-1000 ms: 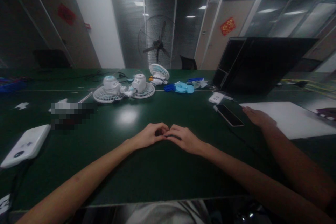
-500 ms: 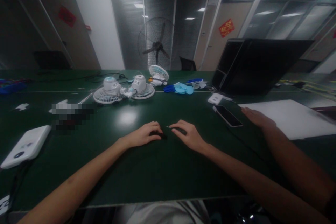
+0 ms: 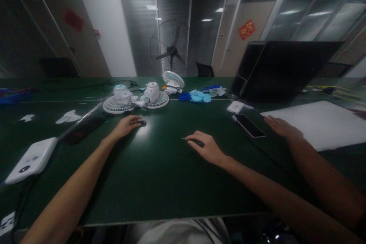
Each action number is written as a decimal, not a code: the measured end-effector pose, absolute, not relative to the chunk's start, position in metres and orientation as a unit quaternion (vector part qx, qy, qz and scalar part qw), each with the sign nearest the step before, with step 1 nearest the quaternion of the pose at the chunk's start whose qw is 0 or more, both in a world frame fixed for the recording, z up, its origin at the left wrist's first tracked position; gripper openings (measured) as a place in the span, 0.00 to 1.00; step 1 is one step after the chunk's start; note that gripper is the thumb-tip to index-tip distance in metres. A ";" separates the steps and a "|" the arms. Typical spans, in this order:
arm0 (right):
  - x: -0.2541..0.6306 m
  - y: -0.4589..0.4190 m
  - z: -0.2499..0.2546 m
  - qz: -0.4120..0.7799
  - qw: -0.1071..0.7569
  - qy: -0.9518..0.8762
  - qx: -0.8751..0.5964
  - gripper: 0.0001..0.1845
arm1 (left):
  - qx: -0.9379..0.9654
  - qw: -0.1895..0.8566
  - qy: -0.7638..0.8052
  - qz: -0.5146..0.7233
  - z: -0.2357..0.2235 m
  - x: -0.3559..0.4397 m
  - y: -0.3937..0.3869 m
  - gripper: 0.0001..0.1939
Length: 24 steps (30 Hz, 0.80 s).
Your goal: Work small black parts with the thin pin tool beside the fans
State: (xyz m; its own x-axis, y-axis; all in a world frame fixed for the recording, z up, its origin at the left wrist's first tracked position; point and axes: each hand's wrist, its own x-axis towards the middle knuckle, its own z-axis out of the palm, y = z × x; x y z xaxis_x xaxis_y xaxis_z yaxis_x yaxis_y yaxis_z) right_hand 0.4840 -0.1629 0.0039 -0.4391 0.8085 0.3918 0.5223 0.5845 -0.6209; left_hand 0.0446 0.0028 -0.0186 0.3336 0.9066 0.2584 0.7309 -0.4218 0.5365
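Observation:
Over the green table, my left hand (image 3: 127,126) pinches a small black part (image 3: 140,122), whose kind I cannot make out. The fingers close around it near a bright reflection on the tabletop. My right hand (image 3: 206,146) rests at the middle of the table, wrapped round what looks like a small screwdriver (image 3: 197,142). Its dark handle lies under my fingers and its thin metal shaft points left. Beyond my left hand are white fan heads (image 3: 156,100), lying grille down.
Another person's hand (image 3: 281,126) lies on a white board (image 3: 317,126) at the right. A phone (image 3: 250,126) lies nearby, before a black monitor (image 3: 288,72). Blue fan blades (image 3: 197,96) sit at the back. A white device (image 3: 32,160) stands at the left.
My left hand has moved left and away from me, carrying the black part from beside my right hand towards the fan heads. My right hand has stayed in place with the screwdriver.

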 end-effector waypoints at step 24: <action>0.485 -0.163 0.005 0.221 0.331 -0.825 -0.402 0.13 | 0.804 0.073 0.509 0.298 -0.017 0.032 0.010 0.27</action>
State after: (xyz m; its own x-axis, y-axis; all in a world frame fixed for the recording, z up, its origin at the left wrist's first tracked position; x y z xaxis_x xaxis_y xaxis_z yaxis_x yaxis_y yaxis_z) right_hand 0.4849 -0.1632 0.0049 -0.4583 0.8087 0.3688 0.5165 0.5800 -0.6299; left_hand 0.0316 0.0103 -0.0174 0.3047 0.8620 0.4050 0.7749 -0.4716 0.4208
